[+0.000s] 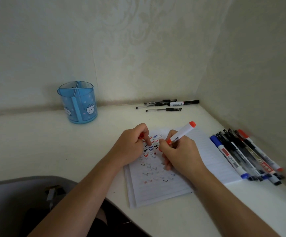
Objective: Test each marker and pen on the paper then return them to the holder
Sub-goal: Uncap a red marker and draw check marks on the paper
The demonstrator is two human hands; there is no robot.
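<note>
The white plastic marker with red ends (181,133) is pinched low on its barrel by the curled fingers of the right hand (181,154). Its barrel tilts up and away from them, and its tip is hidden under the fingertips at the lined white paper notebook (156,190), among rows of red, blue and black ticks. Just to the left of those fingertips, the left hand (132,147) pinches a small red plastic cap (141,135) in its curled fingers, with one finger pressing on the page. The heel of the right hand lies over lower ticks, so fresh ink may smear. With the tip hidden, a new stroke may land on an old one, and the page may slide if the left finger lifts. The pile of marker pens and clear gel pens (246,156) near the right fingers and the row of black pens (162,105) beyond them could get mixed up. Well beyond the left fingers stands the round translucent blue plastic holder (78,103); its divided compartments look empty, so no pen appears to have been returned yet
</note>
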